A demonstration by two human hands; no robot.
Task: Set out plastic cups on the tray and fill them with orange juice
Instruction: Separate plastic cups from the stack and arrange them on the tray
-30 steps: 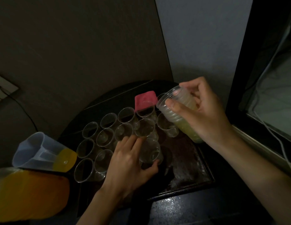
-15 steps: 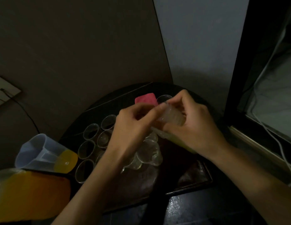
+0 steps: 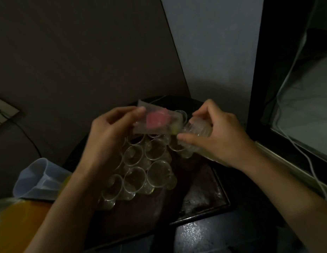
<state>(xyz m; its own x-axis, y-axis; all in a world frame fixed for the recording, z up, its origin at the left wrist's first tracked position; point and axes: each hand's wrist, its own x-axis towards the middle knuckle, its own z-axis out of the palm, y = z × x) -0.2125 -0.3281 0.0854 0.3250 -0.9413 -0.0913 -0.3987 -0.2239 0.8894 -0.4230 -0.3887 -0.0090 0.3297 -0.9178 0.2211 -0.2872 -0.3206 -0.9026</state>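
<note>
My left hand (image 3: 111,132) pinches a single clear plastic cup (image 3: 155,119), held on its side above the tray, just off the end of a nested stack of cups (image 3: 197,132) that my right hand (image 3: 219,137) grips. Through the cup a pink object (image 3: 158,120) shows behind. Several empty clear cups (image 3: 140,172) stand packed together on the dark tray (image 3: 208,196), partly hidden by my left forearm. A pitcher of orange juice (image 3: 15,221) sits at the lower left.
A pale blue empty jug (image 3: 36,179) lies on its side left of the tray. The tray rests on a dark round table (image 3: 204,236) in a wall corner. White cables (image 3: 305,156) run along a window ledge on the right.
My left hand rose from the cups on the tray to the stack in my right hand and has pulled one cup off it to the left.
</note>
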